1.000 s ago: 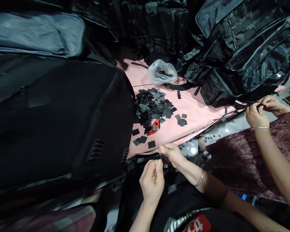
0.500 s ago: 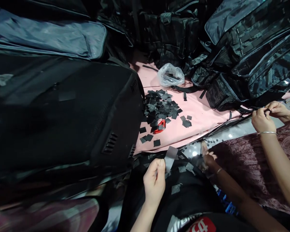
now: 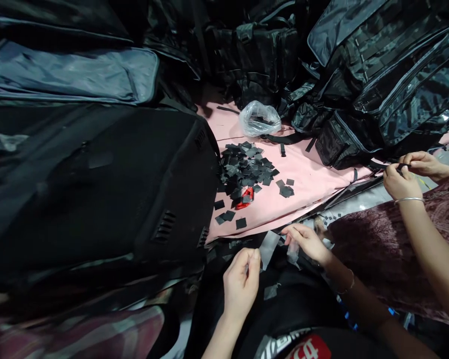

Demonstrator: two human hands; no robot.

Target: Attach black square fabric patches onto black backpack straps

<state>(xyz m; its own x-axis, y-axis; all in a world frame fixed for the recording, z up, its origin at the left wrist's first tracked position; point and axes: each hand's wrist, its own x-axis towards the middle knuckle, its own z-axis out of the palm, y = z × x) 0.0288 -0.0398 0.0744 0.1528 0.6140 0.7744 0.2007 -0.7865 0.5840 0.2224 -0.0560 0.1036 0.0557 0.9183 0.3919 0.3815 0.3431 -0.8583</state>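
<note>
My left hand pinches a pale grey rectangular piece between thumb and fingers, holding it upright over my dark lap. My right hand reaches in from the right with its fingers spread; the fingertips are close to the top of that piece and it holds nothing. A small pale scrap lies under it. A heap of small black squares sits on the pink cloth just beyond, with a red clip-like thing at its near edge.
A big black bag fills the left. More black backpacks are stacked at the back and right. A clear plastic bag lies on the cloth. At the right a co-worker's two hands grip a black strap.
My right hand came back from the right, toward the grey piece in my left hand. A second ago the two hands were close together; then the right hand reached away. The view shifted slightly.
</note>
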